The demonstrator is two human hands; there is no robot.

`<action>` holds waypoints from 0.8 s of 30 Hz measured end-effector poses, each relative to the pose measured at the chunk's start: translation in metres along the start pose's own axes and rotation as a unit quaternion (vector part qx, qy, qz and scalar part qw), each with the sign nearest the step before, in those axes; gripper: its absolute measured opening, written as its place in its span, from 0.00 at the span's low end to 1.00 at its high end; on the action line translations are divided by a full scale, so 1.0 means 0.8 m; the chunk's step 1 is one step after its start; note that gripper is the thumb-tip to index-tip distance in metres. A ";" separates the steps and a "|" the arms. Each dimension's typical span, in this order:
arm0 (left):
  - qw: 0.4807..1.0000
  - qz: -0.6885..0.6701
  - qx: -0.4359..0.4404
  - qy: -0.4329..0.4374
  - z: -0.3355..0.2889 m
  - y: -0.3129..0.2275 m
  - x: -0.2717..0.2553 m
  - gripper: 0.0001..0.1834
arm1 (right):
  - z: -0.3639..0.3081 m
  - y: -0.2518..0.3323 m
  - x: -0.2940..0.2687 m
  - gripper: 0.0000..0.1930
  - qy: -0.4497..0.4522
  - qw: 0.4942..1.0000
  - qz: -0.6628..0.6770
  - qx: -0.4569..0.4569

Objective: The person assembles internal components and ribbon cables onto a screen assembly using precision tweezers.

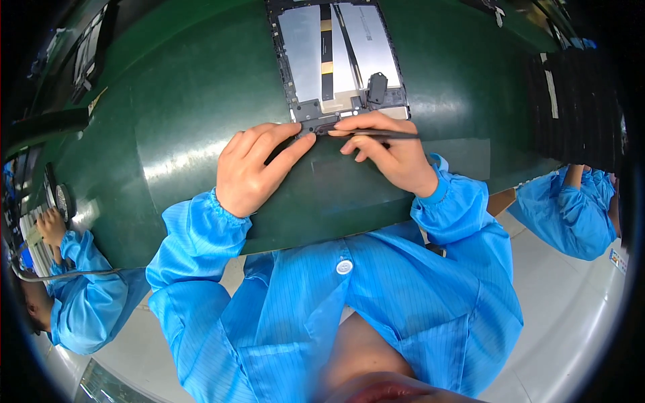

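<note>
An opened tablet body [302, 54] lies on the green table, its silver inside framed in black. My left hand [254, 168] is at its near edge, thumb and forefinger closed on a small black part [316, 127]. In my right hand [393, 151] are slim black tweezers [390, 134], gripped nearly level. Their tip points left at the black part; whether it touches cannot be made out. A black module [377, 87] rests on the tablet's lower right. A wide black flex cable [327, 80] and a thinner dark strip [348, 43] run along the silver.
Dark stacked sheets [571, 107] stand at the right table edge. At far left are black device parts [87, 54], a dark bar [50, 129] and a round object [62, 200]. One co-worker's hand [51, 227] is at left; another's blue sleeve [571, 211] shows at right.
</note>
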State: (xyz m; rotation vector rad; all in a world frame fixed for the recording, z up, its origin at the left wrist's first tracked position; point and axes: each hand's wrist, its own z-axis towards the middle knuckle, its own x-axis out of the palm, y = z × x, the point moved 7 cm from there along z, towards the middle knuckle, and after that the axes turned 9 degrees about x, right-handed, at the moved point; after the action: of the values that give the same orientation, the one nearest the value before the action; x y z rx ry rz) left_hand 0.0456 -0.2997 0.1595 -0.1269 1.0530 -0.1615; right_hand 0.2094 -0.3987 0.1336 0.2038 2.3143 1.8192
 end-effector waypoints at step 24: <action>0.986 -0.106 0.090 0.094 -0.009 -0.036 0.022 0.19 | 0.000 -0.009 0.016 0.06 -0.021 0.991 -0.131 -0.022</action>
State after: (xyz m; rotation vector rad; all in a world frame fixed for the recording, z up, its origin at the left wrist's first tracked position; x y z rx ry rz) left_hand 0.0461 -0.3318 0.1461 -0.0609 1.2071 -0.4679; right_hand 0.1974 -0.3973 0.1257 -0.0665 2.1525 1.7158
